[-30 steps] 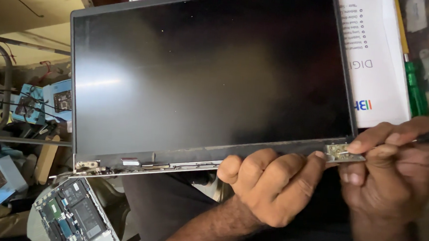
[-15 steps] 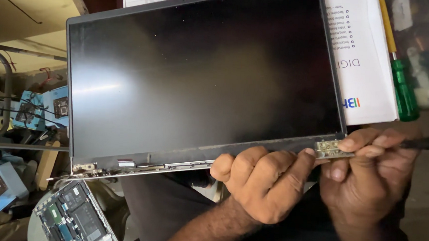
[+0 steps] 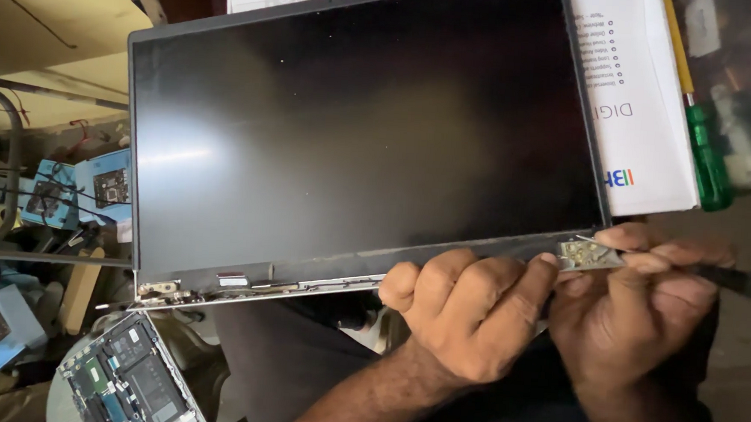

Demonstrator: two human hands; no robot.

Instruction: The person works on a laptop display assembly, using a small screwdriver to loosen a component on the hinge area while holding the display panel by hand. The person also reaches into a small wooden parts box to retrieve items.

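One laptop screen panel [image 3: 362,133], detached from its base, stands tilted up over the person's lap, its dark glass filling most of the view and its lower edge nearest them. The left hand [image 3: 464,314] curls around that lower edge just right of the middle, fingers wrapped closed on the rim. The right hand [image 3: 644,311] sits touching it on the right, pinching a slim dark tool [image 3: 744,284] whose tip, hidden behind the fingers, seems to rest at the metal hinge bracket [image 3: 590,252] on the panel's near right corner; a second hinge [image 3: 159,290] shows at the near left corner, so two in all. To my eye the panel is light but fragile: thin, stiff, with glass that would crack if flexed or pressed on the face, so the frame edge near the hinges looks the sound place to hold it, as the left hand does. Beyond it on the right lie one white printed box [image 3: 646,105] and one green-handled screwdriver [image 3: 706,155]. Down at the near left sits one opened laptop base [image 3: 131,382] with its boards exposed, and along the left I count three small blue circuit modules [image 3: 111,184], though the clutter there may hide more.
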